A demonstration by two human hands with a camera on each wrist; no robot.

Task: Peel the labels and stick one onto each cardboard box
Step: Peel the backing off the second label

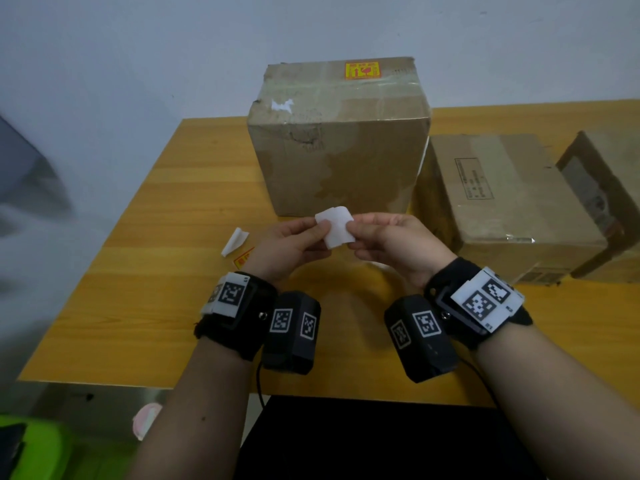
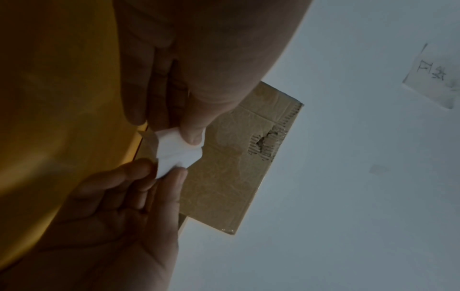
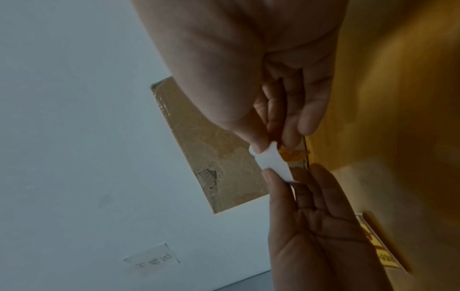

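In front of the big cardboard box (image 1: 339, 140), both hands hold a small white label sheet (image 1: 335, 226) above the table. My left hand (image 1: 320, 233) pinches its left edge and my right hand (image 1: 360, 230) pinches its right edge. In the right wrist view, a yellow printed face (image 3: 293, 155) shows behind the white sheet (image 3: 271, 159). The big box carries a yellow-and-red label (image 1: 362, 70) on its top. A flat cardboard box (image 1: 502, 202) lies to its right, with a third box (image 1: 606, 188) at the far right.
A curled white backing paper (image 1: 235, 241) and a yellow label (image 1: 244, 258) lie on the wooden table (image 1: 156, 306) left of my hands. A paper note (image 2: 433, 76) is stuck to the wall. A green object (image 1: 34, 445) sits below the table's near left corner.
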